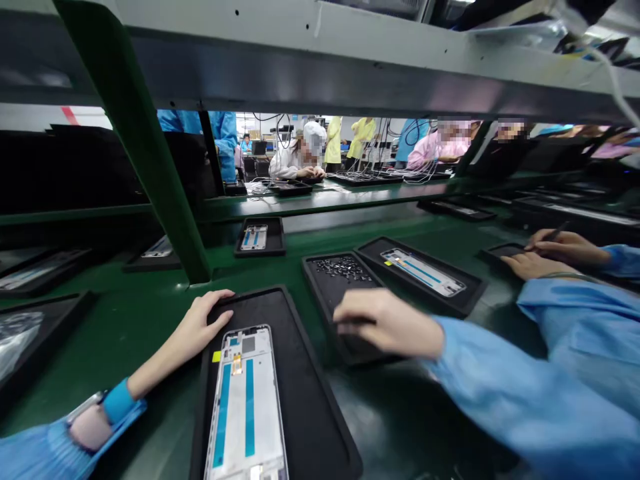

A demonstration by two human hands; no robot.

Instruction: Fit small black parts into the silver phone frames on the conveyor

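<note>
My left hand (207, 323) rests on the far left corner of a black tray (315, 407), its thumb and fingers apart. In that tray lies a silver phone frame (261, 400) with two blue strips, a gold flex cable and a yellow tab at its left edge. My right hand (383, 320), slightly blurred, hovers over the near part of a smaller black tray (325, 287). Its fingers are curled together, and whatever they hold is hidden. Small black parts (345, 267) are scattered at the far end of that smaller tray.
Another tray with a phone frame (425, 270) sits to the right, and one (255, 237) stands farther back. A green post (145, 153) rises at left under a low shelf (320, 73). At right a co-worker's hands (555, 253) work over a tray. A bagged tray (45, 340) lies left.
</note>
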